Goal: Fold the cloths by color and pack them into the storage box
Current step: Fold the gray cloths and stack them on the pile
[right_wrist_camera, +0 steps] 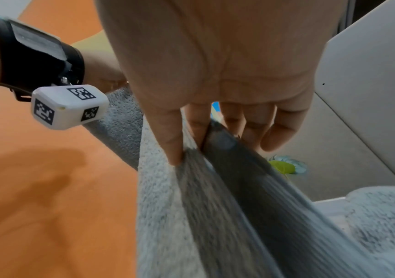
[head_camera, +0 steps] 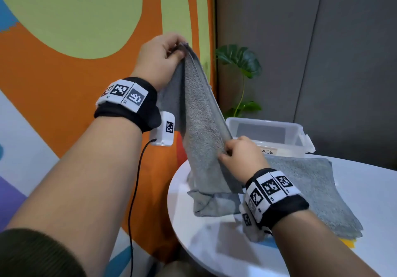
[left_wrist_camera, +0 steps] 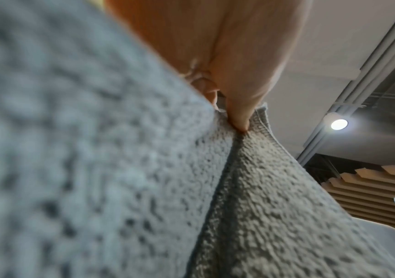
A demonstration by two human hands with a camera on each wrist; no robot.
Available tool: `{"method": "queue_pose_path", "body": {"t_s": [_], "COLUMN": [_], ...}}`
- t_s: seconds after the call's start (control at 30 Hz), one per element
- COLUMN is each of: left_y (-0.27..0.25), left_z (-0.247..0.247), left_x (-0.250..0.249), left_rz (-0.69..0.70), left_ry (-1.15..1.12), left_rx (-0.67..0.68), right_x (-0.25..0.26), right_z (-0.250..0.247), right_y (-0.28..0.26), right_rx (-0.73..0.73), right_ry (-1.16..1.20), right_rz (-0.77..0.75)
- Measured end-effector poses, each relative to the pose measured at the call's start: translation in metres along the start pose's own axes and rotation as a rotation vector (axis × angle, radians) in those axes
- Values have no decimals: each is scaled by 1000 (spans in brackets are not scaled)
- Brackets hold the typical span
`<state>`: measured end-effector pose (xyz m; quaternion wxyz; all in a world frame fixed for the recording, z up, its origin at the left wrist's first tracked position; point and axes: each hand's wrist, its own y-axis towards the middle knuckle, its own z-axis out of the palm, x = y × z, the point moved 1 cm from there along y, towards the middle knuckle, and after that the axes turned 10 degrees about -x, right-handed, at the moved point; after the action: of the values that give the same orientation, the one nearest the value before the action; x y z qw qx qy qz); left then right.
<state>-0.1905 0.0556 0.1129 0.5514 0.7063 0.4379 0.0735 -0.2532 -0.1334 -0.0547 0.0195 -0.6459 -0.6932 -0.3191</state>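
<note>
I hold a grey cloth (head_camera: 200,121) stretched in the air above the left edge of the white table. My left hand (head_camera: 163,58) pinches its top corner up high; the pinch shows close up in the left wrist view, thumb on the grey cloth (left_wrist_camera: 251,188). My right hand (head_camera: 240,156) pinches the cloth's edge lower down, and its fingers (right_wrist_camera: 175,143) clamp the grey cloth (right_wrist_camera: 215,216). The cloth's bottom end sags in folds on the table. A second grey cloth (head_camera: 309,192) lies flat on the table to the right. The clear storage box (head_camera: 298,130) stands open behind it.
The round white table (head_camera: 217,248) has its left edge right under the hanging cloth. Yellow and blue cloth edges (head_camera: 347,242) peek out under the flat grey one. A potted plant (head_camera: 240,61) stands behind the box. An orange and green wall rises on the left.
</note>
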Motion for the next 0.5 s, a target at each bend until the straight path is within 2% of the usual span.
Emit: {"method": "queue_pose_path", "body": {"t_s": [0.1,0.27,0.4,0.5], "left_y": [8,16,16,16], "left_z": [-2,-5,-10,-12], "left_x": [2,13,25,35], "left_rz": [-65,-180,-305,-360], "left_ry": [-1,216,307,350], "left_rx": [-60,-139,-206,-208], "right_x": [-3,-10,-23,-34], "right_z": [-1,-5,-10,-15], "right_y": [-2,-5,-5,-4], "right_rx": [47,44,-90,-222], "right_ry": [7,71,125,227], "right_rz": [26,89,166,238]}}
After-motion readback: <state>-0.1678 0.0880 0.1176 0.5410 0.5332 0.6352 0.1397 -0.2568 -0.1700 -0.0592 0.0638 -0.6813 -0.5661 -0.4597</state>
